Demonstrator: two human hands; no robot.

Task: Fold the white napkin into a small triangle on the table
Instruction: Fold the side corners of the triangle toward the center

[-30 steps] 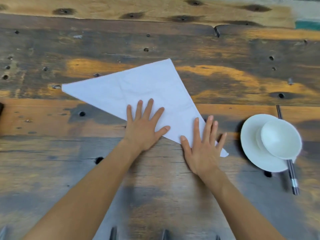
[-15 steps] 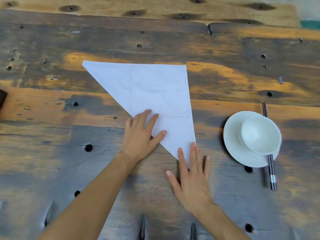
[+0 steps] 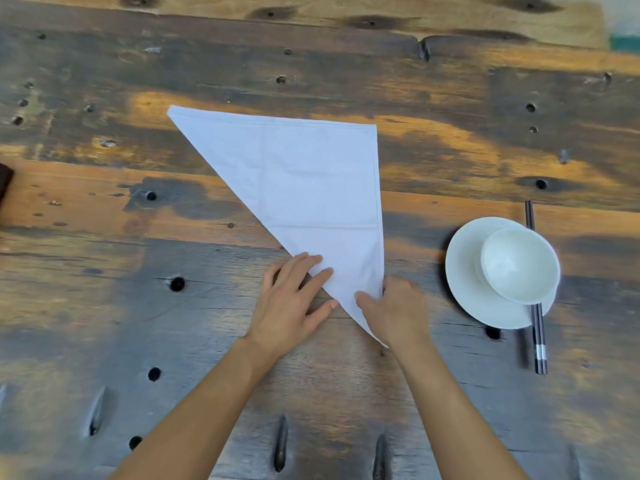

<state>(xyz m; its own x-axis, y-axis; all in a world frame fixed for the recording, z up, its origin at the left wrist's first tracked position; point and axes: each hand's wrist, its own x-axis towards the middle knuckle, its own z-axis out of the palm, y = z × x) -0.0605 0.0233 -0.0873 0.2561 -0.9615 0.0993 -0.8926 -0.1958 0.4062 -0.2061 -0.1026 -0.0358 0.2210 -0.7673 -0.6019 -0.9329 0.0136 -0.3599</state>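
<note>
The white napkin (image 3: 304,188) lies flat on the wooden table (image 3: 138,306) as a large triangle, one edge running along the far side, one down the right, its sharp tip pointing toward me. My left hand (image 3: 294,303) rests on the diagonal edge near that tip, fingers spread and flat on the cloth. My right hand (image 3: 394,310) is at the tip's right edge, thumb on top of the cloth and fingers curled at the edge, pinching the near corner.
A white bowl (image 3: 519,265) sits on a white saucer (image 3: 467,282) to the right of the napkin, with dark chopsticks (image 3: 538,334) lying under the saucer's right side. A dark object (image 3: 5,181) pokes in at the left edge. The table has several holes and slots.
The napkin has turned so its top edge runs level and its tip points at me. Both hands slid down to the near tip, and the right hand went from flat to pinching the corner.
</note>
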